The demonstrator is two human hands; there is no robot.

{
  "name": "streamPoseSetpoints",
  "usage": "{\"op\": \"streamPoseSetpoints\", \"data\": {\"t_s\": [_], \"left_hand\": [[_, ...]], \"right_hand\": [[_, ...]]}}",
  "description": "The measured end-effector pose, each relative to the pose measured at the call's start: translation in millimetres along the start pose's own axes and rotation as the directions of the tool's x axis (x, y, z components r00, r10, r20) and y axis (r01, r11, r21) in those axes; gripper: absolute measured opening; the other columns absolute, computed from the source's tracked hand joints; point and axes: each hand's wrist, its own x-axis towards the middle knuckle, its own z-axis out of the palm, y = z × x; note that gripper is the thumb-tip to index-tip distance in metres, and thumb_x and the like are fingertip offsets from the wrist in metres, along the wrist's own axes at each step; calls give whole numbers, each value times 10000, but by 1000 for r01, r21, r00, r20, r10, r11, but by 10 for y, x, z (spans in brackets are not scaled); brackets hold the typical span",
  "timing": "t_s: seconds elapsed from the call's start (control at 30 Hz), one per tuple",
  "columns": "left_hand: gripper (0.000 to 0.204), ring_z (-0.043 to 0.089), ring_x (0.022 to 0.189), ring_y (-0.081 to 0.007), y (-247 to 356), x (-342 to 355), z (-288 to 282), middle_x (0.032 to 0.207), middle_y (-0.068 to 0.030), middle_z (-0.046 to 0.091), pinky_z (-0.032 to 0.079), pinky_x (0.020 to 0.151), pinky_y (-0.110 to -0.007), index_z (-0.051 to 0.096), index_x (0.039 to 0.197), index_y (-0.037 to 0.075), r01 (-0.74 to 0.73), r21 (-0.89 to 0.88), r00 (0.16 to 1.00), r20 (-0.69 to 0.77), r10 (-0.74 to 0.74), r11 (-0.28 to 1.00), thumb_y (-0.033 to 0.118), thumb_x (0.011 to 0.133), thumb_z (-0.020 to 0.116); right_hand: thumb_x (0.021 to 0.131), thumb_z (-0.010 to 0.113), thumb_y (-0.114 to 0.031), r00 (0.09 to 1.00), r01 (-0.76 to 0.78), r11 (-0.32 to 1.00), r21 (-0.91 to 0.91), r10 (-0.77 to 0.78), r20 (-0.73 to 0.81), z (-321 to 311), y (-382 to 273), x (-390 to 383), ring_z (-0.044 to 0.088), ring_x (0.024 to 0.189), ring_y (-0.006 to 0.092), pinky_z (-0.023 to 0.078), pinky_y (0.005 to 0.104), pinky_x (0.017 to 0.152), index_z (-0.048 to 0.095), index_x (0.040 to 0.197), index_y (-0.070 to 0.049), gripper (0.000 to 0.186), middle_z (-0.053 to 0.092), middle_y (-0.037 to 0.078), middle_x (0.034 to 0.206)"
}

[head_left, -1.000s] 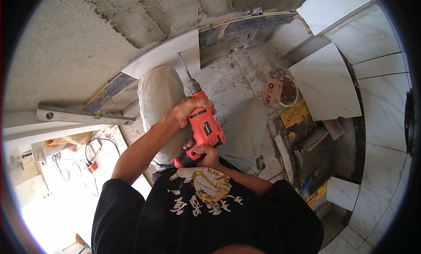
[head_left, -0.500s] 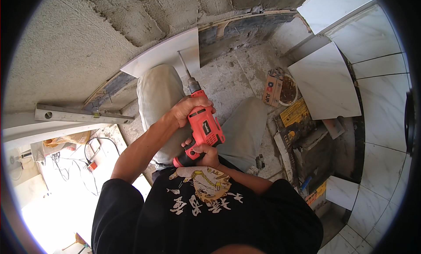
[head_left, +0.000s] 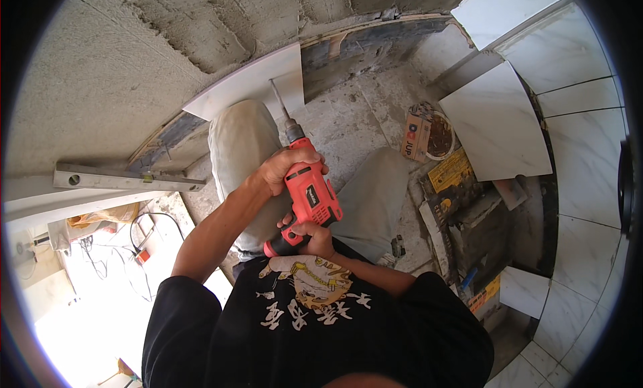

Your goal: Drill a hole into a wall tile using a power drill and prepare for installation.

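Observation:
A red power drill [head_left: 311, 195] with a long bit [head_left: 280, 97] is held between both my hands. My left hand [head_left: 284, 169] wraps around its front body just behind the chuck [head_left: 293, 130]. My right hand [head_left: 313, 238] grips the rear handle close to my shirt, its fingers closed around it. The bit's tip reaches a white marbled tile [head_left: 268, 80] that leans against the wall, and seems to touch it. My left knee is next to that tile and hides part of its lower edge.
A metal spirit level [head_left: 127, 178] lies at the left. Right of my legs stand a white bucket [head_left: 440, 137], a cardboard box [head_left: 415, 137] and a loose marbled tile [head_left: 499, 123]. Cables [head_left: 137, 267] run across the bright area at left. Rough mortar covers the wall [head_left: 154, 59] ahead.
The whole view has shifted very slightly. Both hands keep the same grip, and the drill stays against the tile at nearly the same angle.

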Motion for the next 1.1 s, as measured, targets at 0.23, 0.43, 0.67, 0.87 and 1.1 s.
{"op": "streamPoseSetpoints", "data": {"t_s": [0.23,0.43,0.67,0.87,1.1], "left_hand": [[420,693,884,-241,-14,17,-31,980,-152,709,572,858,-376,640,1032,-2,2,-40,1000,11,-1,999,284,768,799],[419,695,883,-240,-13,20,-34,981,-153,710,573,857,-376,642,1037,-3,8,-40,1000,14,-7,999,279,770,798],[415,698,876,-242,-7,9,-19,969,-159,713,577,848,-377,641,1034,-9,1,-38,1000,14,0,999,276,773,794],[414,701,869,-245,14,-10,7,967,-163,716,581,838,-380,636,1033,-11,7,-34,1000,-1,-7,999,273,775,793],[410,703,847,-241,9,5,19,958,-154,719,587,817,-382,637,1025,-8,11,-30,1000,-17,-12,999,274,774,797]], "right_hand": [[666,560,6,1000,8,999,-31,-8,-11,38,-25,-18,664,865,267,543,374,811,570,1072,0,406,642,114,892],[673,566,-15,999,43,995,-86,-43,2,12,-14,-10,671,857,263,541,367,811,576,1058,2,386,649,116,893],[678,561,-37,1000,26,996,-80,-25,13,-55,5,0,659,921,268,528,375,866,581,1058,8,383,647,121,923],[697,561,-61,999,-1,999,-43,3,52,8,-20,-6,636,1021,268,500,387,960,574,1095,6,405,636,117,987],[671,548,-1,999,-27,999,45,25,43,25,-43,3,639,977,293,513,401,930,544,1102,4,432,635,140,957]]}}
